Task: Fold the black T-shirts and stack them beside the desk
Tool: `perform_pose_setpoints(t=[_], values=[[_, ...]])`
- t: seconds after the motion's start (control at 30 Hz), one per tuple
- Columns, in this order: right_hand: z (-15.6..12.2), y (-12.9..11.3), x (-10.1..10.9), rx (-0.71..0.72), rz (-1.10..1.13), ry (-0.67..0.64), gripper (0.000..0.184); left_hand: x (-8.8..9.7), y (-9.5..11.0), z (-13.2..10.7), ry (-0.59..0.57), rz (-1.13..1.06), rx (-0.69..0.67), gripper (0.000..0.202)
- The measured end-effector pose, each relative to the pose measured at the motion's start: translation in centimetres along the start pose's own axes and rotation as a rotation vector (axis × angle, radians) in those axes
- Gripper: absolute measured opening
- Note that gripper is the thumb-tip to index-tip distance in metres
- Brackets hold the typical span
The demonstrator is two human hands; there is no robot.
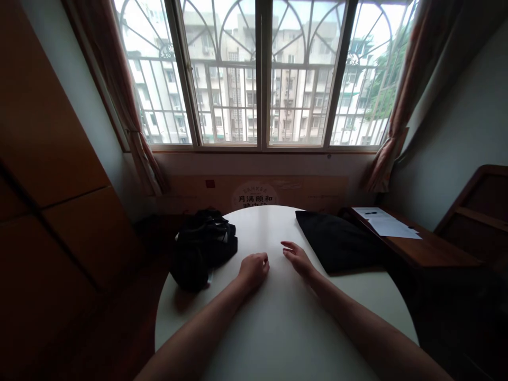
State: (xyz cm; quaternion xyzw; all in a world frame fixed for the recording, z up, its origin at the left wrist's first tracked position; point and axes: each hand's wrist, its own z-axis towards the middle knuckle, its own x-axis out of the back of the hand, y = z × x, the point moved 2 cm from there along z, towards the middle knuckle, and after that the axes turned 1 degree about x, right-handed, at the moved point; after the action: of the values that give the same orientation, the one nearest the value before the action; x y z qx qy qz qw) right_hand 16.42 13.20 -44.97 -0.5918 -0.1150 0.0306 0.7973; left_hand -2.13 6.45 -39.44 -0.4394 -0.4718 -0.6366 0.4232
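Note:
Both my forearms rest on a round white table (278, 328). My left hand (254, 269) lies on the tabletop curled into a loose fist with nothing visible in it. My right hand (297, 257) lies flat beside it, fingers stretched out toward the left, holding nothing. A crumpled pile of black cloth (203, 246) sits at the table's left edge, a short way from my left hand. A flat folded black cloth (337, 241) lies at the right, just beyond my right hand.
A wooden side table (428, 248) with white papers (387, 222) stands to the right. A large barred window (262, 74) with curtains faces me. Wooden cabinets (51, 211) line the left wall. A cardboard panel with printed characters (254, 194) leans under the window.

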Motion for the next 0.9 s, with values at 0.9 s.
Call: perform_pose_setpoints(t=[0.9], values=[[-1.7, -1.5, -0.7, 0.004, -0.185, -0.056, 0.032, 8.9, -11.6, -1.3, 0.644, 0.304, 0.522, 0.046]])
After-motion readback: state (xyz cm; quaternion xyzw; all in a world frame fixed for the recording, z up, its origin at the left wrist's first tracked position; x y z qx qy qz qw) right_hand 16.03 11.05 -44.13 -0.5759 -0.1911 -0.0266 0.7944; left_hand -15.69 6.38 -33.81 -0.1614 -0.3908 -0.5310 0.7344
